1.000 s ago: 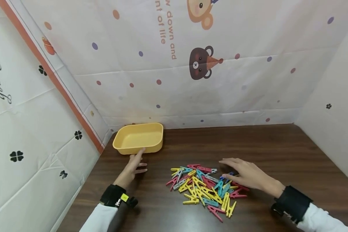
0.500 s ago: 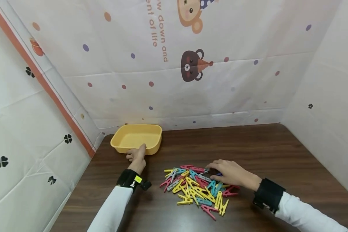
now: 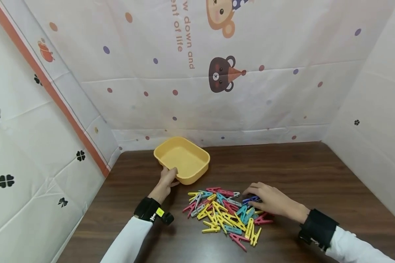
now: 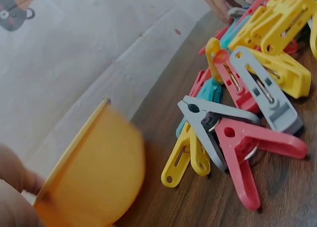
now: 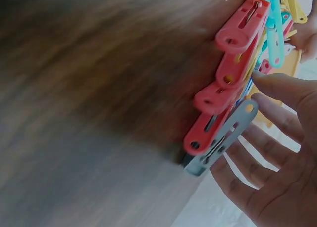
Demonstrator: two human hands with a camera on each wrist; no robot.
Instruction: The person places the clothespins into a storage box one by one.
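Observation:
A yellow plastic basin (image 3: 183,160) is tilted and turned at the back left. My left hand (image 3: 166,182) grips its near left rim, thumb inside and fingers under the outer wall. In the left wrist view the basin's side (image 4: 99,167) is beside the clothespins. A heap of clothespins (image 3: 222,215) in yellow, red, teal and grey lies mid-table. My right hand (image 3: 271,199) is at the heap's right edge, beside a blue clothespin (image 3: 250,200). Its fingers are spread and loosely bent in the right wrist view, near a grey clothespin (image 5: 223,138).
The dark wooden table (image 3: 283,164) meets a printed cloth backdrop (image 3: 266,102) at its far edge. More cloth stands along the left side (image 3: 36,164) and the right side. A red clothespin (image 3: 238,241) lies at the heap's near edge.
My left hand has closed on the basin's rim and pulled it right and nearer, turning it. My right hand has moved slightly at the heap's right edge.

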